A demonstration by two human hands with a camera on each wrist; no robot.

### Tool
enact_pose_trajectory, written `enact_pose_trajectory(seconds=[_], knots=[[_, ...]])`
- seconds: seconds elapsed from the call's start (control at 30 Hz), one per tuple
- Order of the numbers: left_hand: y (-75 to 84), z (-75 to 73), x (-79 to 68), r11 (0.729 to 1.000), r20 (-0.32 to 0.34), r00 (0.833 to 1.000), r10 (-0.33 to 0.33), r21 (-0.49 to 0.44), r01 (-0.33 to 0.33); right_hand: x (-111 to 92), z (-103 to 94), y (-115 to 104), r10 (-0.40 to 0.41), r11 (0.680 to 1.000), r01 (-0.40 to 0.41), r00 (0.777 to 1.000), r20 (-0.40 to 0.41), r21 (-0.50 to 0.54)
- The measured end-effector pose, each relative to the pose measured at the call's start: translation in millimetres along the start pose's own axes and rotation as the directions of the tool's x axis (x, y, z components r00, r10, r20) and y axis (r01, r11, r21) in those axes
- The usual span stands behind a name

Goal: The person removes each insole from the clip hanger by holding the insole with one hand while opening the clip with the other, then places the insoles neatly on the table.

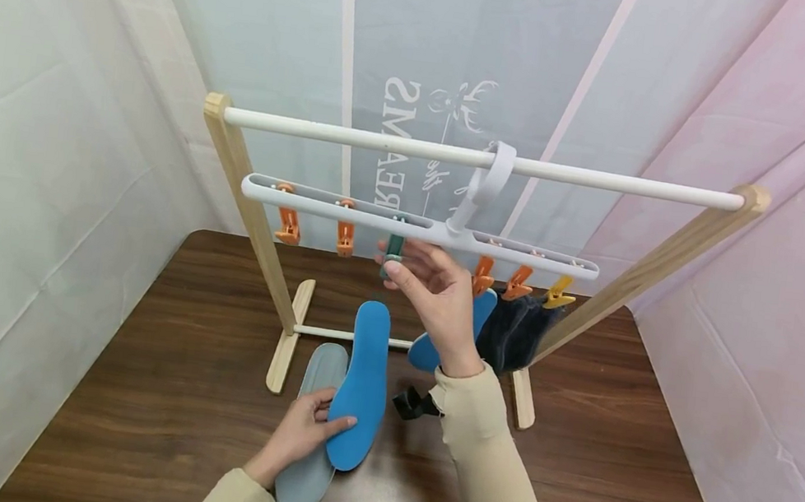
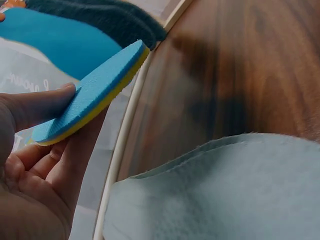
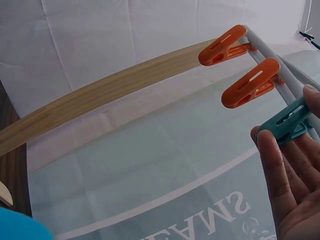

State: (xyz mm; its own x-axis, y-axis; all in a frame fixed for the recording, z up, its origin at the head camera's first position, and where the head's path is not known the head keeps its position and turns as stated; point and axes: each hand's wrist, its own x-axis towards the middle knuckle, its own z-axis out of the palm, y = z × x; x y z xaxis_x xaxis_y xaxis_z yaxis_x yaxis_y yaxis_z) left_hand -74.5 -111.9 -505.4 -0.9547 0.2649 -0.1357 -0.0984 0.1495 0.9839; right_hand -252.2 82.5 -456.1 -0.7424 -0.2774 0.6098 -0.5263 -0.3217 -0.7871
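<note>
"How did the hands stand?"
"The left hand [image 1: 301,432] held a long blue foam insole with a yellow underside [image 1: 366,371] below the white plastic clip hanger [image 1: 369,217], thumb above, fingers beneath. The right hand [image 1: 442,293] pinched a teal plastic clip [image 1: 395,246] under the hanger's bar; whether its mouth was parted, I couldn't tell."
"Why grip the insole's broader end?"
"Probably to leave the narrower end free, facing the hanger."
"Any room?"
"Open air lay between that free edge and the hanger. Near the hanger's left end, two orange plastic clips [image 1: 289,226] gripped nothing. Its right half looked tighter: another blue insole [image 1: 428,353] and dark fabric pieces [image 1: 501,333] hung close together. A flat grey insole [image 1: 308,476] lay below the hanger on the brown wooden table [image 1: 608,473]."
</note>
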Motion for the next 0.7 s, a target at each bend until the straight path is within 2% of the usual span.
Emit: enact_pose_trajectory(seconds=[0.03,0.17,0.27,0.37,0.47,0.53,0.63,0.7], knots=[[-1.1,0.7,-0.1,1.0,0.013,1.0,-0.004,-0.007,0.004,1.5,4.4,-10.1,-0.013,1.0,0.013,1.0,0.005,-0.007],[-4.1,3.3,-0.7,1.0,0.054,0.998,-0.013,-0.013,0.014,9.0,36.9,-86.5,-0.005,1.0,0.005,1.0,0.002,-0.02],[-5.6,5.6,-2.0,1.0,0.069,0.997,-0.02,-0.009,0.021,12.6,55.9,-129.5,0.034,0.999,-0.034,0.999,-0.016,-0.013],[-7.5,8.6,-3.6,1.0,0.085,0.996,-0.025,-0.001,0.025,13.1,60.8,-138.5,0.06,0.998,-0.061,0.998,-0.027,-0.016],[-10.0,11.7,-4.9,0.999,0.092,0.995,-0.036,0.003,0.036,12.0,59.8,-135.9,0.066,0.998,-0.066,0.997,-0.03,-0.016],[-11.5,13.6,-5.7,0.999,0.094,0.994,-0.047,0.003,0.047,10.7,56.4,-127.8,0.055,0.998,-0.055,0.998,-0.026,-0.016],[-13.3,16.1,-7.1,0.998,0.103,0.993,-0.064,0.008,0.064,7.4,43.3,-95.6,-0.013,1.0,0.013,1.0,0.002,-0.021],[-14.6,17.8,-8.0,0.998,0.11,0.992,-0.069,0.011,0.068,6.7,42.5,-94.2,-0.013,1.0,0.014,1.0,0.004,-0.015]])
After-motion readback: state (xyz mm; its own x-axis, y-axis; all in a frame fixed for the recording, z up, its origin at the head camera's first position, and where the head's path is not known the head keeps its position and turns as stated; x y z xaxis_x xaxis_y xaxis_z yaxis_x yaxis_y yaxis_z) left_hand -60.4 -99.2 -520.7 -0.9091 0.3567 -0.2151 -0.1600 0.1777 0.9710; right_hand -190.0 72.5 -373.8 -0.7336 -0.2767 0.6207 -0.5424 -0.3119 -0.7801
